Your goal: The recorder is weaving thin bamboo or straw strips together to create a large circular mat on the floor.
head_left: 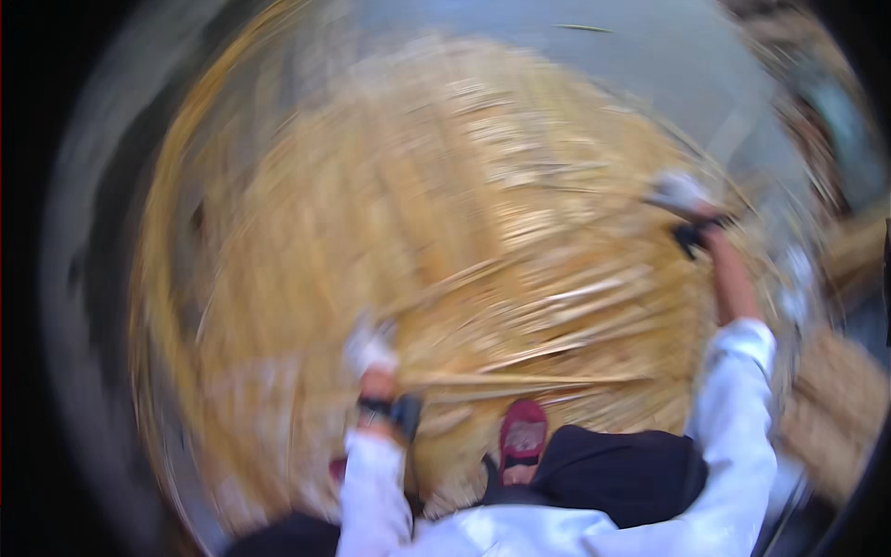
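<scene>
A large, roughly round mat of woven bamboo strips [371,213] spreads under me, light tan and smeared by motion. One long bamboo strip [464,277] slants across it from one hand to the other. At its near left end is my left hand [371,345], in a white glove and seemingly closed on the strip. My right hand [682,193], also white-gloved, reaches far out to the right and appears closed around the other end. Blur hides the separate fingers of both. Several loose strips [566,348] lie crosswise on the mat between my arms.
My foot in a dark red shoe [523,434] stands on the mat's near part. Grey floor [668,56] shows beyond the far edge. A long curved strip [158,232] borders the left side. A blurred brown, box-like shape [835,408] lies at the right.
</scene>
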Demonstrator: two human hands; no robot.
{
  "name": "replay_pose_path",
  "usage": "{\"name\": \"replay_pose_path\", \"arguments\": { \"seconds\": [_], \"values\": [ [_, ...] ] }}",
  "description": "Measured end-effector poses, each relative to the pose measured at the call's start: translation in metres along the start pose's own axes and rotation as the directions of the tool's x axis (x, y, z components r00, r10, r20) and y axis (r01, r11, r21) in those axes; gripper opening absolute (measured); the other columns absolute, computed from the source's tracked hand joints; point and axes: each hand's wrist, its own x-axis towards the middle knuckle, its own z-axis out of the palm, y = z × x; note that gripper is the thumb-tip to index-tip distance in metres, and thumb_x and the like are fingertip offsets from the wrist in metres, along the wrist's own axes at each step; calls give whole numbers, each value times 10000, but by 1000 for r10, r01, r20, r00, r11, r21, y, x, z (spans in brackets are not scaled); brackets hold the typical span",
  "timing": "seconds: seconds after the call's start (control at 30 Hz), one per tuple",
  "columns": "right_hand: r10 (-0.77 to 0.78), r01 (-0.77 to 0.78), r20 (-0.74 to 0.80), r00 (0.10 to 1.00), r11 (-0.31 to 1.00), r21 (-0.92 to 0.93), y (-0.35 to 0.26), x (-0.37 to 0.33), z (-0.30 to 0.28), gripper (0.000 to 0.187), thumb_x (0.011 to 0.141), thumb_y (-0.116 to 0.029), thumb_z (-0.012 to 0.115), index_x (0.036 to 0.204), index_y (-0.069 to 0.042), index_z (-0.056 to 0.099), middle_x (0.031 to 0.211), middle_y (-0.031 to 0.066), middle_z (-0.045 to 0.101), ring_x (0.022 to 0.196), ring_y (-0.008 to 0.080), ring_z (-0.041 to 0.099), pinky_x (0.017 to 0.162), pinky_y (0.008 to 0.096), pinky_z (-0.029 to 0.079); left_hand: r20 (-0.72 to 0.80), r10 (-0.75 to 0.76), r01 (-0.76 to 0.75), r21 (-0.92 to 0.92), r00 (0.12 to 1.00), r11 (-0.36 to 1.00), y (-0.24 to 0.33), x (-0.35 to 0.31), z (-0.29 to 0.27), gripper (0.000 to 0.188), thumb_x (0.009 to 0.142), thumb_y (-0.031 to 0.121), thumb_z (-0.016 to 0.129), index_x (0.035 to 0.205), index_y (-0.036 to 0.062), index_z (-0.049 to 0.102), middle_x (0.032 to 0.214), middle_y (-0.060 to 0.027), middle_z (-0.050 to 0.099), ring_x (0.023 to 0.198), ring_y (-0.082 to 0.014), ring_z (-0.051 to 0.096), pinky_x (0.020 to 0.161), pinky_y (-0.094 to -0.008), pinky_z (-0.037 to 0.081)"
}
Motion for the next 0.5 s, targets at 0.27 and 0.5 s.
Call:
{"name": "replay_pose_path", "arguments": {
  "seconds": [0.27,0.5],
  "values": [
    [157,-157,-37,987,988,1,33,-18,20,271,761,-399,615,877,-164,687,843,102,660,868,301,616,729,426,477,-127,127,-71,375,984,924,6,-31,49,384,845,373,642,1052,57,575,897,-78,615,806,-191,600,546,-239,441],
    [-48,32,-190,981,996,-83,43,-21,34,194,752,-325,631,825,-151,677,804,68,647,793,286,613,698,435,462,-69,274,-238,323,959,916,53,-28,22,353,835,347,661,1014,50,594,827,-35,600,677,-128,536,504,-225,403]
  ]
}}
